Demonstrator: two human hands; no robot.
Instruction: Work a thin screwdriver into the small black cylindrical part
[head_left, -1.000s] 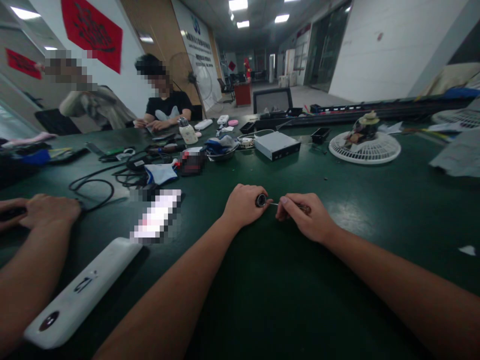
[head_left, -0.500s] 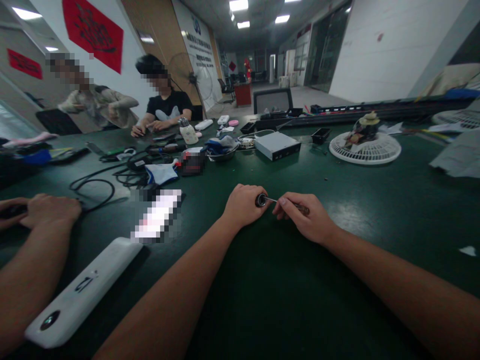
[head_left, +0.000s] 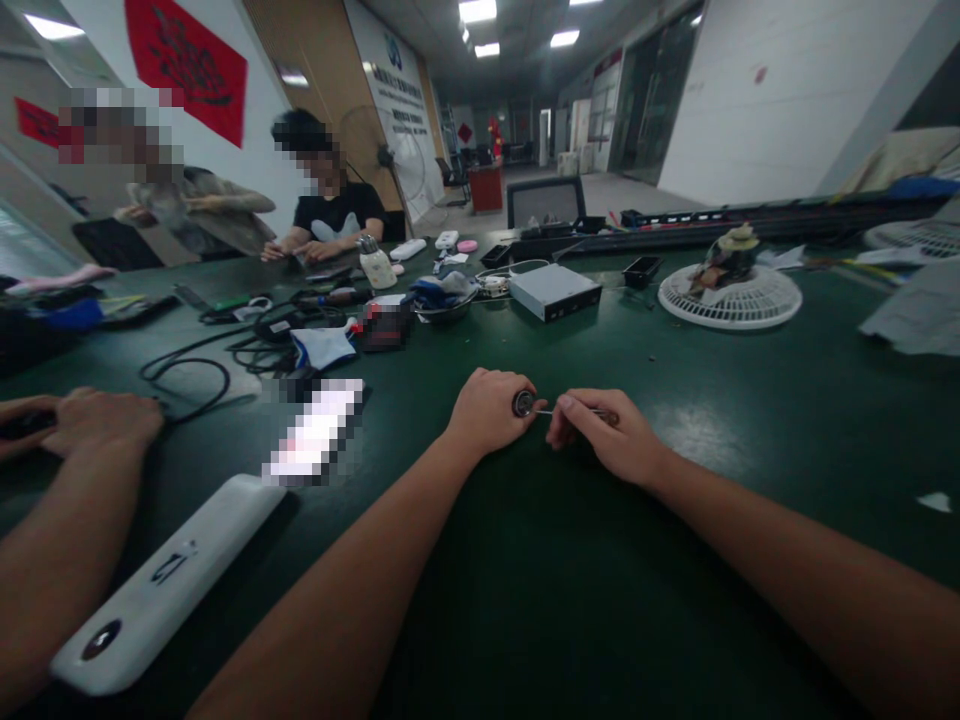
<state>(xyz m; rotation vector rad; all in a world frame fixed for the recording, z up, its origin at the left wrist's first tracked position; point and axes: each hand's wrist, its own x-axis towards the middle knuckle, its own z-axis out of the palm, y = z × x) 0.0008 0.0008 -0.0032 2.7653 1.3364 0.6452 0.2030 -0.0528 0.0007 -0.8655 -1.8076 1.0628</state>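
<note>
My left hand (head_left: 489,410) is closed around a small dark round part (head_left: 523,403), whose open ring-shaped end faces me and to the right. What lies inside the ring is too small to make out. In my right hand (head_left: 606,430) is a screwdriver (head_left: 606,416), its brownish handle mostly covered by my fingers. The thin metal shaft points left, and its tip is at the rim of the round part. Both hands are held close together over the dark green table (head_left: 570,580).
Left of my forearm lie a long white device (head_left: 169,590) and a lit, blurred-out phone (head_left: 319,430). A neighbour's hand (head_left: 105,425) is at far left. Beyond are cables (head_left: 187,365), a metal box drive (head_left: 555,291) and a white fan grille (head_left: 731,300). Two people sit across the table.
The screwdriver shaft has dropped slightly and lies more level. The round part has turned a little in my left hand. Across the table, a person has shifted their arms.
</note>
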